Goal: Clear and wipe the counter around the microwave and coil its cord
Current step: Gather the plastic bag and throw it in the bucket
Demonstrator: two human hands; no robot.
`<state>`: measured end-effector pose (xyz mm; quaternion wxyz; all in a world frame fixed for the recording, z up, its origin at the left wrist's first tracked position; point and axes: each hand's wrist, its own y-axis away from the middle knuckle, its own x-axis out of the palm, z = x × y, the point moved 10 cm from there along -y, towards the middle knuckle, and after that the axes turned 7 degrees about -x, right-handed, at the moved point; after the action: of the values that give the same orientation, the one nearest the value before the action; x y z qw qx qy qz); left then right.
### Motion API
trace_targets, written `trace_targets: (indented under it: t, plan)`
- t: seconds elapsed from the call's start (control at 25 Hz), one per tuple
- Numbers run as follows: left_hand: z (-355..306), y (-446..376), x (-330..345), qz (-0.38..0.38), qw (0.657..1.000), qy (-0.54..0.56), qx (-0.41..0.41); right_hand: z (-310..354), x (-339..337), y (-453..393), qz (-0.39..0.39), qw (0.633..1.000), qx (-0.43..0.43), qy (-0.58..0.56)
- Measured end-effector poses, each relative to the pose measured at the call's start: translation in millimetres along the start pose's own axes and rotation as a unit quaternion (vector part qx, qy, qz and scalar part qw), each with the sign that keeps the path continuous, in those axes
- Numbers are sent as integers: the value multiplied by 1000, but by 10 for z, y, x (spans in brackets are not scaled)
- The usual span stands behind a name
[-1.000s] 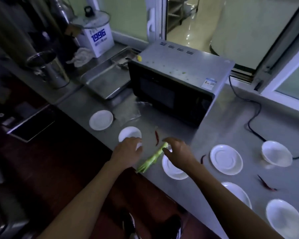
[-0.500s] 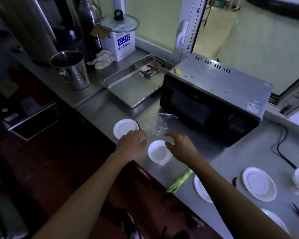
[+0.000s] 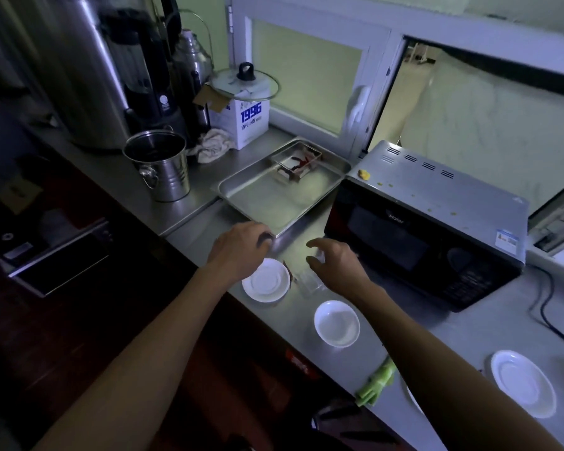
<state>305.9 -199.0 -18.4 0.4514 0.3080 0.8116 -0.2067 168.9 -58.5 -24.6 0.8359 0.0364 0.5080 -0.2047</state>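
Plainly the clearing step is in hand, with wiping and cord-coiling not yet begun, since dishes and scraps lie all about the microwave [image 3: 427,236].

Nearest, at the desk's [image 3: 463,333] front edge and well in front of the microwave, lies a green stalk [image 3: 376,384], and to its right a saucer [image 3: 523,384]. A small bowl [image 3: 337,323] sits in front of the microwave's left end. Just beyond it a crumpled clear wrapper [image 3: 310,283] lies on the desk, with a flat plate [image 3: 266,280] to its left and a red chilli scrap [image 3: 288,270] between the two.

The right hand [image 3: 336,263] hovers over the wrapper, fingers spread and half bent, holding nothing; whether it touches the wrapper I cannot tell. The left hand [image 3: 240,247] hangs above the plate's far rim, close to the near corner of a steel tray [image 3: 274,196] left of the microwave; its fingers curl downward, and they seem to grip nothing, though their tips are hidden.

The cord [image 3: 547,304] trails loose on the desk at the microwave's right side.

My judgement: the next move calls for pinching up the limp wrapper, which will crumple rather than lift cleanly, then gathering plate and bowl away from the microwave's front.
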Motion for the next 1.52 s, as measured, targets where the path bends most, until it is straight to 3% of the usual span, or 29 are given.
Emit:
trace_targets:
  t: [0.32,0.72,1.08,1.52]
  plan:
    - [89,-573,-35,-9,1000,-7,-2,-54,-331,-548,-87,996,-11,-10]
    - [-836,-1827,537,52,988,-24,142,-1107,-1112,-1137,-198,978,66,24]
    - [-1109,-2431,796,99,978,-3,184,-1637,-1037,-1687,-101,976,151,117]
    - [-904,-3019,875,162,959,56,224,-1689,-976,-2006,-68,939,249,228]
